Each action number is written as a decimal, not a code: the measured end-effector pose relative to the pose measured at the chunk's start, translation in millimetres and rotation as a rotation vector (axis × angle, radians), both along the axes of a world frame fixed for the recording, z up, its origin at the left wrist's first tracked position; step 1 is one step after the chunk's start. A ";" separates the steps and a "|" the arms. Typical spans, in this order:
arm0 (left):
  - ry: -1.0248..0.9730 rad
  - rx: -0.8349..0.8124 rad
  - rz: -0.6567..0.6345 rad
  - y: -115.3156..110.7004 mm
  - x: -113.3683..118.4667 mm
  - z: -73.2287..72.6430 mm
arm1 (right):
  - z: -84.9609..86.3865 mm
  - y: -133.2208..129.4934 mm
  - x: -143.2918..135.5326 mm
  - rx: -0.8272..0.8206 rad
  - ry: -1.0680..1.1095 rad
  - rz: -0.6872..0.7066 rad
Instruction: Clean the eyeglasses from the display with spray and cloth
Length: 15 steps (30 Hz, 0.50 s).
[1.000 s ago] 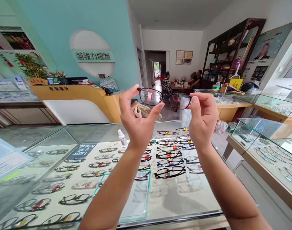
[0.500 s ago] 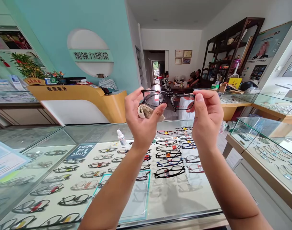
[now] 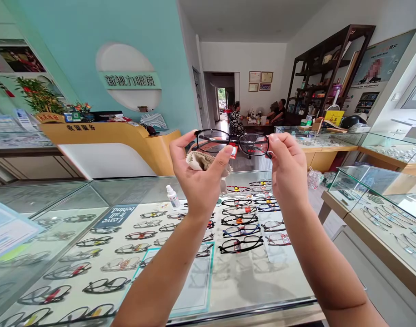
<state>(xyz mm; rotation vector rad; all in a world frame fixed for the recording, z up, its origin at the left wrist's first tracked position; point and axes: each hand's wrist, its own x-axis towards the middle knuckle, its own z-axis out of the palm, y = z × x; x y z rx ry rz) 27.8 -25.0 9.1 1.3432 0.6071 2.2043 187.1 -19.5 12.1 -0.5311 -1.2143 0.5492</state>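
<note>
The fingers [image 3: 182,144] of the left hand [image 3: 202,186] pinch the left side of the black glasses [image 3: 234,137] over a bunched cloth [image 3: 199,160], while those of the right hand [image 3: 291,170] pinch the right end, just above the centre of the frame. Below, spectacles [image 3: 240,220] lie in rows in the glass counter [image 3: 255,288], with a white bottle [image 3: 173,198] left of centre.

black-framed glasses [image 3: 253,144] in bare fingers [image 3: 224,158] above a display case [image 3: 242,293]
</note>
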 end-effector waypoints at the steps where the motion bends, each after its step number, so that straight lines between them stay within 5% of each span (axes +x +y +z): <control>1: -0.004 -0.001 0.011 -0.5 0.5 0.1 | 0.2 0.2 0.0 -0.024 0.001 0.008; 5: -0.031 0.009 0.025 -1.3 1.5 -0.2 | 0.9 0.9 -1.6 -0.085 0.043 0.058; 8: -0.076 -0.052 -0.083 1.3 -1.4 1.3 | 1.5 0.3 -3.2 -0.047 0.104 0.113; 11: -0.120 -0.206 -0.340 6.2 -7.8 5.9 | 1.6 -1.5 -4.6 0.059 0.048 0.116; 15: -0.087 -0.404 -0.691 10.4 -14.4 11.9 | 1.9 -6.0 -7.1 0.266 -0.256 -0.071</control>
